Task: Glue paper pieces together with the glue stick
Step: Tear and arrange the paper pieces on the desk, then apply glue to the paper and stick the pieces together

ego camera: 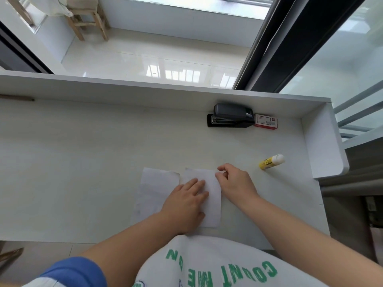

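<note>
Left grip (186, 204): laid flat, fingers straight, on the right paper (213, 195) near the desk (83, 162) front edge
Right grip (234, 181): fingers curled; paper's far right corner pinched
Glue stick (271, 161): lain toward the right edge

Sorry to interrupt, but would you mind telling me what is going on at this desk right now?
A person is working on two white paper pieces lying side by side on the desk. The left hand rests flat on the papers, over the right paper piece and the edge of the left paper piece. The right hand pinches the right piece's upper corner. The glue stick lies capped and untouched to the right. A stapler and a staple box sit at the back.
</note>
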